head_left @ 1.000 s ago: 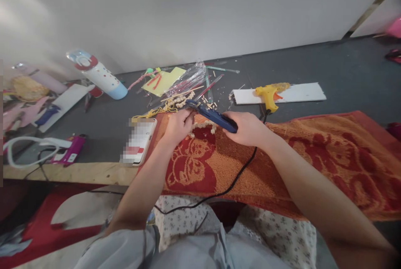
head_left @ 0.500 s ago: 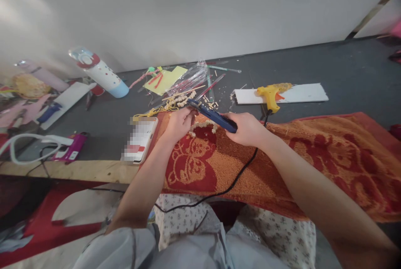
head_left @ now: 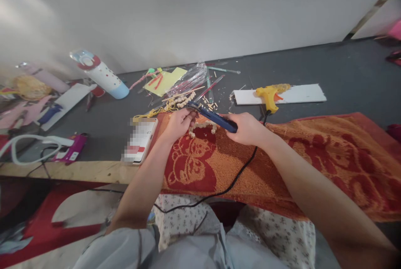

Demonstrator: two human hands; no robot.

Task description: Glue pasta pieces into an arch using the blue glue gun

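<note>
My right hand (head_left: 246, 128) is wrapped round the handle end of a dark blue tool (head_left: 216, 118), which slants up and left over the orange and red towel (head_left: 241, 168). At the tool's far end is my left hand (head_left: 182, 122), its fingers pinched together; whatever they grip is too small to make out. Just below the tool, a curved string of small beige pieces (head_left: 203, 126) lies on the towel. More small pale bits (head_left: 209, 103) are scattered behind the tool on the dark table.
A yellow glue gun (head_left: 270, 95) rests on a white board (head_left: 303, 94), its black cable crossing the towel. Leftward are a phone (head_left: 142, 139), a bottle (head_left: 105, 77) and a purple box (head_left: 74, 148). Yellow paper (head_left: 166, 82) and plastic wrap (head_left: 196, 77) lie behind.
</note>
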